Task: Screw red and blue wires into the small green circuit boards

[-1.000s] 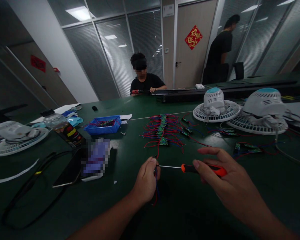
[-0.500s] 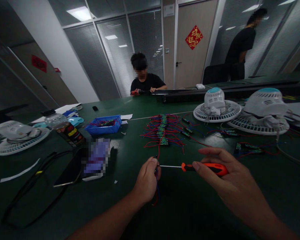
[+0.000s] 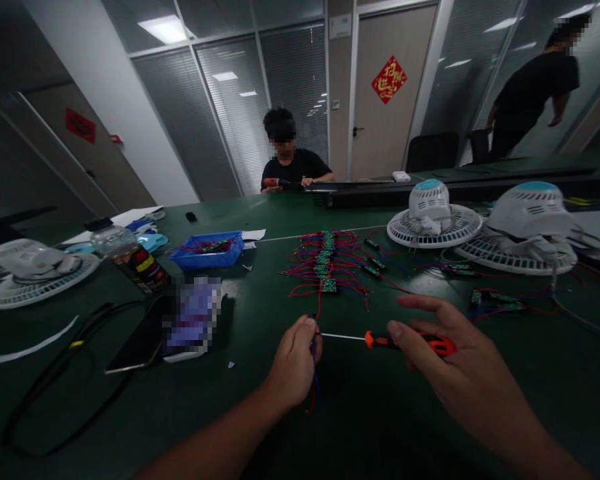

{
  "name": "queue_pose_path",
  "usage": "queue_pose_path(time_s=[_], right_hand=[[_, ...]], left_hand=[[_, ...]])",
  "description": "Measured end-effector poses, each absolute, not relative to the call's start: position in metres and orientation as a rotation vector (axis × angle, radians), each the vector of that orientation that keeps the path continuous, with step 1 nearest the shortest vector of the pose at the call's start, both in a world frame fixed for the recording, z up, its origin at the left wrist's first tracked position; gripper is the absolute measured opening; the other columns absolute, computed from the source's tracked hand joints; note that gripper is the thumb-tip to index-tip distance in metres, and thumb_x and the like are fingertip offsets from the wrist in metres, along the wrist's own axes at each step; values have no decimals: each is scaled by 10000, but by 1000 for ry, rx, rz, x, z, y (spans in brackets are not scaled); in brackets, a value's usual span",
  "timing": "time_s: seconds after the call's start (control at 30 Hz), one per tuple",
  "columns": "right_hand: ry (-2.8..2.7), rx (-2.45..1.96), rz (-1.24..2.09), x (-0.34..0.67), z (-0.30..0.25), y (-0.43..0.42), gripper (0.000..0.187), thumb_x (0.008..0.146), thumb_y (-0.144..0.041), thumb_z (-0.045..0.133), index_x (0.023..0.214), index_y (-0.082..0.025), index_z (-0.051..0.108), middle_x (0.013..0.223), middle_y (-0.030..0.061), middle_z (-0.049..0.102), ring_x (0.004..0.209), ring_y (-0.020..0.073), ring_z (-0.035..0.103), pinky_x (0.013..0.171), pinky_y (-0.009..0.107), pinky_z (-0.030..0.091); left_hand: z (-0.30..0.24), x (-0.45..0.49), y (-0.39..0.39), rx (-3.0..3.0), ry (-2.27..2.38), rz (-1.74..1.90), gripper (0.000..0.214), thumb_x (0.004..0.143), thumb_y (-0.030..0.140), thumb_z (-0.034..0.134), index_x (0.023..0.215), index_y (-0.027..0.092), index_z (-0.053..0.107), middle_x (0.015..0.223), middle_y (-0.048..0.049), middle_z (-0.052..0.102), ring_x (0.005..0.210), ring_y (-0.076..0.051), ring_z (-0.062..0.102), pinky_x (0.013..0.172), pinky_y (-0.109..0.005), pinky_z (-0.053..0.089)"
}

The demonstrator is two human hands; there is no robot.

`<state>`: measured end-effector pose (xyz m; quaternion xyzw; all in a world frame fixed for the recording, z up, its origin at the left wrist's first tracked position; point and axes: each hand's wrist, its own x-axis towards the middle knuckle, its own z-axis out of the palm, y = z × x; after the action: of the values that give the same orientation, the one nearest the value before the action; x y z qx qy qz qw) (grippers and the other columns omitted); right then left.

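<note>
My left hand (image 3: 296,360) is closed around a small circuit board, mostly hidden by the fingers, with red and blue wires (image 3: 316,390) trailing above and below it. In my right hand (image 3: 455,360) lies an orange-and-black screwdriver (image 3: 380,340), held by its handle between thumb and fingers. The screwdriver's thin shaft points left, its tip meeting the piece at my left fingertips. Just beyond, a row of green circuit boards (image 3: 325,260) with red and blue wires lies on the green table (image 3: 260,427).
A blue tray (image 3: 207,259) holds wired boards. A bottle (image 3: 130,257), a phone (image 3: 137,340) and black cable (image 3: 55,393) lie left. White fan units (image 3: 433,213) stand right, near loose boards (image 3: 497,300). Across the table a person (image 3: 295,160) sits; another person (image 3: 537,93) walks behind.
My right thumb and fingers have shifted a little on the screwdriver handle. My left hand stays nearly in place. The walking person has moved to the right.
</note>
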<state>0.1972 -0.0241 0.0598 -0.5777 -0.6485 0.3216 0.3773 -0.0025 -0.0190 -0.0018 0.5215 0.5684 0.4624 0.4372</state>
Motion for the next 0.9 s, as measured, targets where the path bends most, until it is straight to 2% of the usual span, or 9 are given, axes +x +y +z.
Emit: queue_pose_path(time_s=[0.13,0.37,0.53,0.63,0.73,0.8,0.9], right_hand=[[-1636,-1475,825,197,60,-23,449,809,-492,558,1138,-193,495,793,53,728,573,197,653,436,288,448],[-1611,-1446,759,194,62,-24,446,752,-486,607,1075,-194,509,650,-2,694,402,137,531,407,275,422],[-1552,-1433,736,192,63,-26,391,707,-471,647,982,-199,589,693,31,698,516,168,609,466,275,473],[-1644,-1422,782,195,62,-24,372,756,-524,585,931,-200,632,686,44,698,581,190,649,492,278,492],[-1711,-1458,809,198,61,-21,447,856,-571,427,952,-197,651,495,-3,607,451,167,593,429,268,449],[-1719,-1480,783,199,60,-21,449,856,-567,429,960,-193,654,434,-24,558,405,161,562,400,263,422],[-1711,-1455,765,198,58,-20,414,818,-534,507,1015,-191,631,495,-16,610,430,162,580,404,260,428]], left_hand=[[0,-2,-19,1306,1426,1148,439,914,384,266,538,220,423,509,20,389,521,-152,402,572,-289,335],[-3,-3,-18,1330,1427,1127,460,923,390,244,540,212,426,494,29,376,484,-138,374,537,-282,323],[-6,-4,-18,1328,1402,1146,456,928,375,248,543,207,426,504,31,379,479,-128,367,533,-277,322],[-5,-4,-18,1330,1412,1148,454,927,375,253,544,205,429,510,30,379,488,-129,372,533,-276,322],[-5,-4,-18,1334,1409,1156,438,927,372,256,564,204,433,519,31,385,495,-129,376,536,-275,325],[-5,-4,-18,1331,1401,1154,435,928,370,253,568,203,432,522,32,388,493,-126,375,535,-274,325],[-5,-4,-17,1319,1392,1158,432,927,362,254,564,203,426,518,33,385,489,-124,371,530,-273,321]])
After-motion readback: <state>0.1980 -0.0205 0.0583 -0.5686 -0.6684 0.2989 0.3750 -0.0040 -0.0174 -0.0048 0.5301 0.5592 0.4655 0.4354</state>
